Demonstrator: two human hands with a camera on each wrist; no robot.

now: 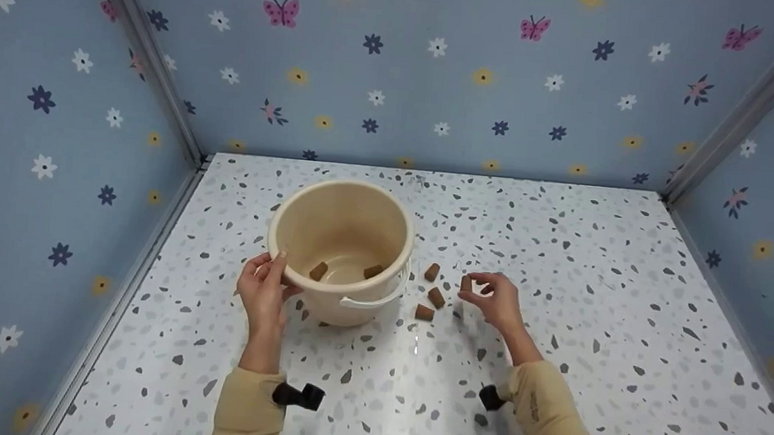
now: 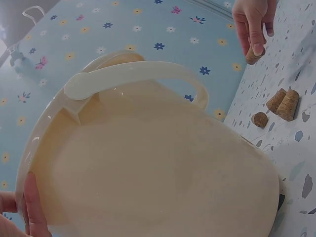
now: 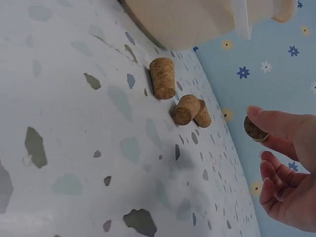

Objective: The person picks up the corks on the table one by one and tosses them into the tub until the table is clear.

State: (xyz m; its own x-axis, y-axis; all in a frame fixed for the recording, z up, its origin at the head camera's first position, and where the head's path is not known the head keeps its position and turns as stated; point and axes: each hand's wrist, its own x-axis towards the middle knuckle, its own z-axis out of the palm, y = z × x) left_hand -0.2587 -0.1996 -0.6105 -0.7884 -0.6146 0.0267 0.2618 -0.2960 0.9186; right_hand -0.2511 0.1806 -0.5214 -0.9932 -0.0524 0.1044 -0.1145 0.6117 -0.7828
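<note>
A cream bucket (image 1: 344, 305) stands on the speckled table, left of the middle. My left hand (image 1: 264, 294) grips its rim at the near left, with the thumb over the edge. Two corks, a left cork (image 1: 318, 271) and a right cork (image 1: 373, 271), lie inside on the bucket's floor. To the right of the bucket, my right hand (image 1: 497, 301) pinches a cork (image 3: 255, 129) between thumb and finger, held above the table. Three more corks lie between hand and bucket: a far cork (image 1: 432, 272), a middle cork (image 1: 436, 297) and a near cork (image 1: 424, 312).
The bucket's white handle (image 1: 374, 303) hangs down on its near right side. Blue flowered panels (image 1: 400, 71) enclose the speckled tabletop (image 1: 599, 278) at the back and both sides. Black wrist mounts (image 1: 299, 395) stick out from both sleeves.
</note>
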